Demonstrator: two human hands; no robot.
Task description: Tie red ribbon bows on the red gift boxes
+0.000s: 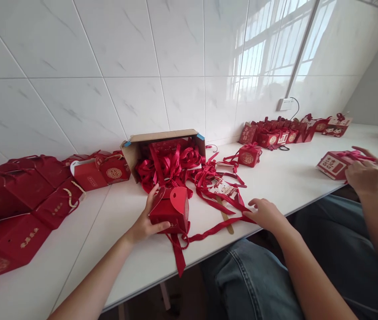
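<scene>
My left hand point(149, 220) grips a small red gift box point(169, 211) from its left side, thumb on the front face and fingers behind. The box stands on the white table, its rounded top flaps folded over. A red ribbon point(212, 229) runs from beneath the box towards the right, and one tail of it hangs over the table's front edge. At the ribbon's right end, my right hand point(267, 215) holds it low over the tabletop with bent fingers. Behind the gift box, a cardboard box point(132, 155) lies open on its side, full of red ribbons point(165, 162).
Red gift boxes point(25, 200) crowd the left; more stand in a row point(275, 133) along the wall. Loose ribbons and a printed card point(224, 189) lie mid-table. At right, a co-worker's hands point(364, 175) hold a ribboned gift box point(334, 164). A socket point(285, 104) is on the wall.
</scene>
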